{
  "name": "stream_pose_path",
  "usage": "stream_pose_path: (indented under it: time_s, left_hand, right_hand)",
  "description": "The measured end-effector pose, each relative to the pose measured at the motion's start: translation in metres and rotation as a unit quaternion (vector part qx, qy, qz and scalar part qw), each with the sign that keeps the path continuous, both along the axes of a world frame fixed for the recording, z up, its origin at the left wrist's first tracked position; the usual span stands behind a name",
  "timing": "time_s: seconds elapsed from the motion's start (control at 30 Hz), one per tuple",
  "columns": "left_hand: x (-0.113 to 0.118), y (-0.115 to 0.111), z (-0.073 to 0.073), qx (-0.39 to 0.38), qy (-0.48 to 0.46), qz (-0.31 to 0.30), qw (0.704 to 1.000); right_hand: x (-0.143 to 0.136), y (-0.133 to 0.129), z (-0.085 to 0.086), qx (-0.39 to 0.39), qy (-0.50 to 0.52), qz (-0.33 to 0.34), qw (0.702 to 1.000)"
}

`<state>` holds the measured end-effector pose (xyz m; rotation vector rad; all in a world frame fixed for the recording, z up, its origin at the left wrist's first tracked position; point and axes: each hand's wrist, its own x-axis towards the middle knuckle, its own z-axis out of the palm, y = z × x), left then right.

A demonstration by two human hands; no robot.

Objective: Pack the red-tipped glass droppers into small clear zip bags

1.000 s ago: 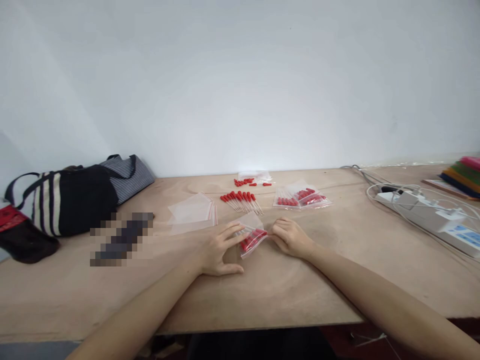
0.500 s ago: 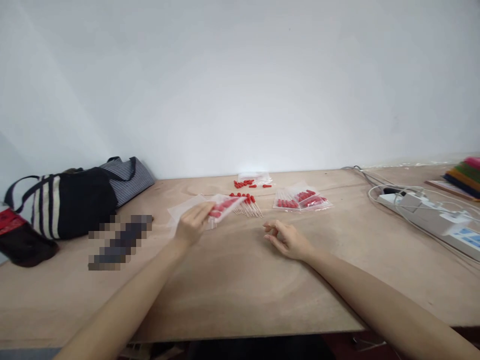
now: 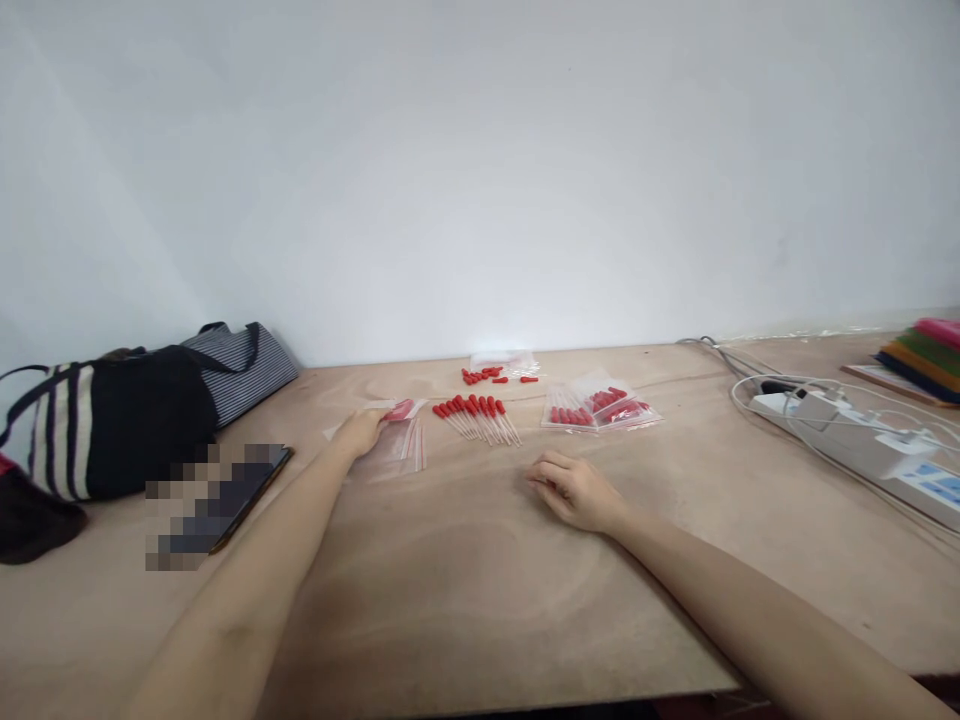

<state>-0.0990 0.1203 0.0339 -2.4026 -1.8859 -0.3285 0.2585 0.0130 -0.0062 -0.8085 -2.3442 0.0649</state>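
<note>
My left hand (image 3: 361, 432) reaches to the left of the middle and pinches a small clear zip bag (image 3: 403, 409) with red pieces in it. The bag hangs low over a pile of flat clear zip bags (image 3: 409, 450); whether it touches them I cannot tell. Just right of these lies a fanned row of thin pale sticks with red bulb heads (image 3: 480, 410), like droppers. My right hand (image 3: 571, 488) rests on the table nearer to me, its fingers curled together with nothing visible in them.
Filled zip bags (image 3: 600, 403) lie to the right of the sticks. Loose red bulbs (image 3: 480, 375) sit near the wall. At left are a black bag (image 3: 150, 415) and a dark phone (image 3: 240, 495). A white power strip (image 3: 847, 430) with cables stands at right.
My left hand has carried the filled bag left and down toward the flat bags, uncovering the row of sticks. My right hand has stayed in place, its fingers curling closer together.
</note>
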Motion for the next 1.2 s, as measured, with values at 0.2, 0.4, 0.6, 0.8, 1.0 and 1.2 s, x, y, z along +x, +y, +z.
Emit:
stream_pose_path:
  time_s: [0.2, 0.4, 0.6, 0.8, 1.0, 1.2]
  left_hand:
    - [0.017, -0.042, 0.000, 0.022, 0.013, -0.121, 0.992]
    - [0.038, -0.088, -0.017, 0.016, 0.087, -0.109, 0.990]
    - [0.050, -0.084, -0.012, 0.001, 0.123, -0.087, 0.989]
    - [0.065, -0.082, -0.002, 0.007, 0.125, -0.044, 0.991]
    - [0.076, -0.079, 0.006, 0.008, 0.114, -0.039, 0.993]
    - [0.123, -0.112, 0.010, 0.024, 0.057, -0.091, 0.994]
  right_hand:
    - [0.000, 0.000, -0.001, -0.001, 0.004, 0.006, 1.000]
    - [-0.003, 0.000, -0.002, 0.000, -0.005, 0.015, 1.000]
    - [-0.002, -0.002, -0.001, -0.001, 0.003, 0.012, 1.000]
    - [-0.001, -0.002, -0.002, 0.000, 0.005, 0.007, 1.000]
    - [-0.001, -0.002, 0.000, 0.008, 0.004, -0.004, 1.000]
    - [-0.002, -0.003, 0.002, 0.007, 0.004, 0.006, 1.000]
